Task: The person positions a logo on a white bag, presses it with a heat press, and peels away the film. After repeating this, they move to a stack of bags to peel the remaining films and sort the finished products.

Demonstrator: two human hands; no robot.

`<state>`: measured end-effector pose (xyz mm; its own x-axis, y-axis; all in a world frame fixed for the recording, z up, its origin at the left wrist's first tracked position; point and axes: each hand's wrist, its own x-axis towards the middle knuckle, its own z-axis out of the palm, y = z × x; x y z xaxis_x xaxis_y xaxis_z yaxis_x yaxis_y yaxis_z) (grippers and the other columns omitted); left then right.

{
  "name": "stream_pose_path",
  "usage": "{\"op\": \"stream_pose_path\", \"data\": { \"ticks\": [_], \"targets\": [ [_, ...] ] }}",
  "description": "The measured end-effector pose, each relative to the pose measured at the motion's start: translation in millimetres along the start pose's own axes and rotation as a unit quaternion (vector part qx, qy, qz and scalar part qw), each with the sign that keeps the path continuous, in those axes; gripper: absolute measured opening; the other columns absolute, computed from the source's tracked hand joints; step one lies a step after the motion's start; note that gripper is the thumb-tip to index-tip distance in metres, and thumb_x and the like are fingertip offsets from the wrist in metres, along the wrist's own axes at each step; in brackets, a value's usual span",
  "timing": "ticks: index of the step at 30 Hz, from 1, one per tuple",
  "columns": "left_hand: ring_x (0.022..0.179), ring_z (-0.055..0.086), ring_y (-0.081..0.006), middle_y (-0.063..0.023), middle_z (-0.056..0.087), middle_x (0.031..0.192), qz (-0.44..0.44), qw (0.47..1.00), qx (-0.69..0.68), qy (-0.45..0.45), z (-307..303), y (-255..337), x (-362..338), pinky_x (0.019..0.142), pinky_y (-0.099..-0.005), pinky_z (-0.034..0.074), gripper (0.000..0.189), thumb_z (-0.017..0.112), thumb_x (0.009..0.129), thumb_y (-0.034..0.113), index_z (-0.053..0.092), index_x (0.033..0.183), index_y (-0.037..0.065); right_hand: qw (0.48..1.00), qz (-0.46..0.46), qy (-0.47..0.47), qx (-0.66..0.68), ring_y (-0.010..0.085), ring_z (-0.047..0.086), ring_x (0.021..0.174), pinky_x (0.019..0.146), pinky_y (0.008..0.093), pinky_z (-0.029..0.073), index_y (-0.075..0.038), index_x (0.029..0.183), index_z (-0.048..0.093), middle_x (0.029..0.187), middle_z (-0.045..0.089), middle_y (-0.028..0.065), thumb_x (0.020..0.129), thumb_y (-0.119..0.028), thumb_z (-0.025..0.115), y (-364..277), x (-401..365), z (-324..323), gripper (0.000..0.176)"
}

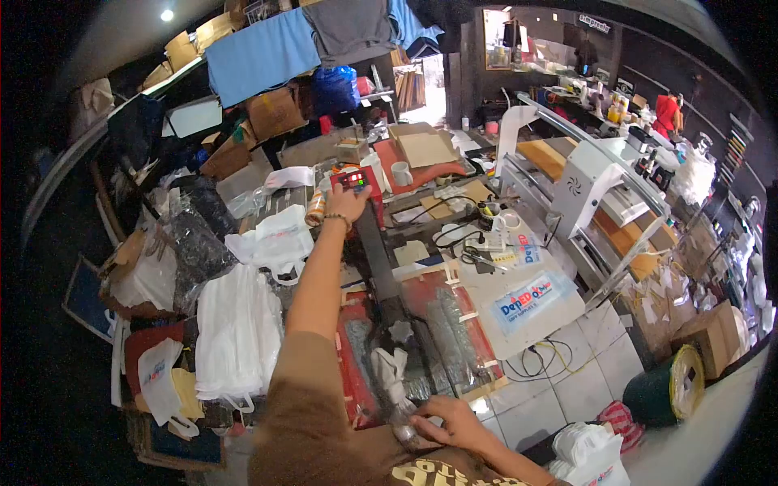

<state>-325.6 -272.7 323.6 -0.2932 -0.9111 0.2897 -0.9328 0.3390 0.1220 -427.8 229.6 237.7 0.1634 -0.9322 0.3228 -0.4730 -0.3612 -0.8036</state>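
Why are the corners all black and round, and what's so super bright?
In the head view, the lens probably makes the black, rounded corners and bends the room; the doorway glares white, the ceiling lamp is a bright dot, and the dark plastic on the left has shiny streaks.

A red box (375, 191), display (353, 180) lit, apparently stands near a can (315, 209).

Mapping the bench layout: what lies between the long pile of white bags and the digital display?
Smaller group of white bags, then an orange-and-white can, seen in the head view.
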Motion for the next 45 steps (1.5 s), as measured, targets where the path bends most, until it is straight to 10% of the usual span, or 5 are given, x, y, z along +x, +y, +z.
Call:
{"op": "stream_pose_path", "data": {
  "ticks": [15, 31, 33, 38, 45],
  "targets": [
    [0.133, 0.045, -0.0432, -0.0213, 0.054, 0.139, 0.283, 0.893, -0.337, -0.094, 3, 90, -293, 0.110, -0.0531, 0.034, 0.046, 0.074, 0.087, 0.035, 0.069, 0.120, 0.005, 0.635, -0.491, -0.043, 0.595, 0.0349, 0.056, 0.123, 0.102, 0.0544, 0.048, -0.023, 0.151, 0.041, 0.145, 0.048, 0.0161, 0.082, -0.073, 0.064, -186, 30, -77, 0.089],
    [0.136, 0.044, -0.0358, -0.0110, 0.057, 0.140, 0.253, 0.917, -0.306, -0.033, 23, 83, -322, 0.113, -0.0492, 0.034, 0.036, 0.077, 0.083, 0.033, 0.074, 0.111, 0.012, 0.335, -0.228, 0.391, 0.827, 0.0198, 0.064, 0.084, 0.088, 0.0407, 0.055, -0.030, 0.135, 0.056, 0.101, 0.062, 0.0053, 0.090, -0.036, 0.075, -308, -31, -42, 0.049],
    [0.136, 0.044, -0.0364, -0.0118, 0.058, 0.139, 0.247, 0.923, -0.294, -0.030, 25, 83, -321, 0.113, -0.0489, 0.033, 0.035, 0.077, 0.083, 0.033, 0.074, 0.111, 0.012, 0.590, -0.252, 0.237, 0.729, 0.0217, 0.065, 0.091, 0.097, 0.0462, 0.051, -0.033, 0.142, 0.051, 0.102, 0.062, 0.0077, 0.092, -0.036, 0.073, -276, -45, -60, 0.055],
    [0.126, 0.053, -0.0368, -0.0136, 0.062, 0.133, 0.205, 0.913, -0.353, 0.019, 21, 83, -322, 0.107, -0.0451, 0.041, 0.032, 0.075, 0.085, 0.028, 0.073, 0.110, 0.007, 0.703, -0.222, -0.173, 0.653, 0.0304, 0.058, 0.109, 0.096, 0.0400, 0.044, -0.001, 0.092, 0.057, 0.112, 0.060, 0.0148, 0.103, -0.040, 0.049, -176, -28, -80, 0.041],
    [0.118, 0.057, -0.0394, -0.0229, 0.060, 0.127, 0.065, 0.940, -0.313, 0.123, 21, 52, -313, 0.100, -0.0447, 0.046, 0.053, 0.079, 0.082, 0.030, 0.064, 0.125, 0.002, 0.971, -0.171, -0.021, -0.167, 0.0302, 0.066, 0.081, 0.072, 0.0410, 0.050, -0.006, 0.083, 0.058, 0.087, 0.063, 0.0125, 0.093, -0.035, 0.070, -68, -7, -45, 0.033]
  ]
}}
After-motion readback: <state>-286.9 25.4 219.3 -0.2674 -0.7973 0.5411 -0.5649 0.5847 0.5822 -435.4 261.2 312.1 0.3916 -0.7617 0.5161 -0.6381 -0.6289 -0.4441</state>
